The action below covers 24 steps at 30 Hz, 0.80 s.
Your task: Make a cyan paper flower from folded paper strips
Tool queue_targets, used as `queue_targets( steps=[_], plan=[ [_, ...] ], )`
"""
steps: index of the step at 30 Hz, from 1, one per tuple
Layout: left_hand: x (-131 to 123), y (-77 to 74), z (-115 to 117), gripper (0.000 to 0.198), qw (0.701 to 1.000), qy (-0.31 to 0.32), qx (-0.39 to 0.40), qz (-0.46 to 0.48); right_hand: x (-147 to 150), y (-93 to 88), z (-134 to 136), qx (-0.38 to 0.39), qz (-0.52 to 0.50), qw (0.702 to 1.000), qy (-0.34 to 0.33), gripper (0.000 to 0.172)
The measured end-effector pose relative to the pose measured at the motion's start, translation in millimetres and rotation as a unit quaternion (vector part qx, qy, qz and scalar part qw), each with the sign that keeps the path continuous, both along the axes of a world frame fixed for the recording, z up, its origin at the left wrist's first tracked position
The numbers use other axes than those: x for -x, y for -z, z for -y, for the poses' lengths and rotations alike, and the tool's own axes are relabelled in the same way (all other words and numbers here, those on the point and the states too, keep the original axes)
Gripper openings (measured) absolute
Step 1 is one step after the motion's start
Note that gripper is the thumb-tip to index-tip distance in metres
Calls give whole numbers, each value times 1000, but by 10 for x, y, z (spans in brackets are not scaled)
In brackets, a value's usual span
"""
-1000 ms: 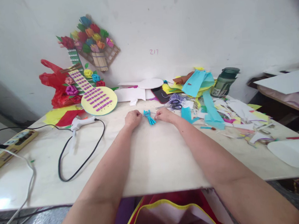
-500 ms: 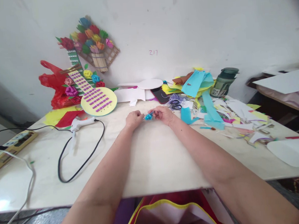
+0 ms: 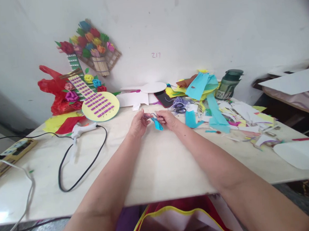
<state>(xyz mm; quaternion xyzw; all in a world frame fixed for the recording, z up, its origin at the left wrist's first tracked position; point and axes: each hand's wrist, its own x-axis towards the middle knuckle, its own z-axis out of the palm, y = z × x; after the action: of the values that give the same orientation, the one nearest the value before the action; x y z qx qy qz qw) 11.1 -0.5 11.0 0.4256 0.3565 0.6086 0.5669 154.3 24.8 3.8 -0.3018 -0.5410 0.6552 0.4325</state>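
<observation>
Pinched between the fingertips of the right hand is a small blue paper piece, which hangs tilted down and to the right, just above the table. Close against it, the left hand has its fingers drawn together at the upper end of the piece. Whether they grip the paper itself or something thin running to it is too fine to tell. Both hands are raised a little off the pale tabletop, near the middle of its far half, with the forearms stretched out over the bare near part. To the left lies a white glue gun, its black cord looping toward the front edge. Behind it a yellow guitar-shaped craft leans by a red plastic bag. Just beyond the right hand lie scissors and a dark phone. Further right, blue paper strips trail over a heap of coloured scraps, with a green bottle standing against the wall.
</observation>
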Motion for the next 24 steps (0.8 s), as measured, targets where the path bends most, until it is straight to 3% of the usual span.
queue_targets(
  steps=[4, 9, 13, 19, 24],
  plan=[
    [-33, -39, 33, 44, 999, 8, 11, -43, 25, -14, 27, -2, 7, 1000, 18, 31],
    [-23, 11, -24, 42, 999, 7, 6, -32, 77, -46, 84, -5, 48, 997, 62, 32],
    [-11, 78, -85, 37, 998, -42, 34, -30, 114, -46, 110, -12, 85, 990, 114, 29],
    [-10, 112, -106, 35, 991, -110, 48, -56, 151, -22, 124, -44, 115, 983, 137, 28],
    [-3, 127, -109, 36, 986, -127, 43, -105, 149, 8, 100, -66, 120, 980, 147, 29]
  ],
)
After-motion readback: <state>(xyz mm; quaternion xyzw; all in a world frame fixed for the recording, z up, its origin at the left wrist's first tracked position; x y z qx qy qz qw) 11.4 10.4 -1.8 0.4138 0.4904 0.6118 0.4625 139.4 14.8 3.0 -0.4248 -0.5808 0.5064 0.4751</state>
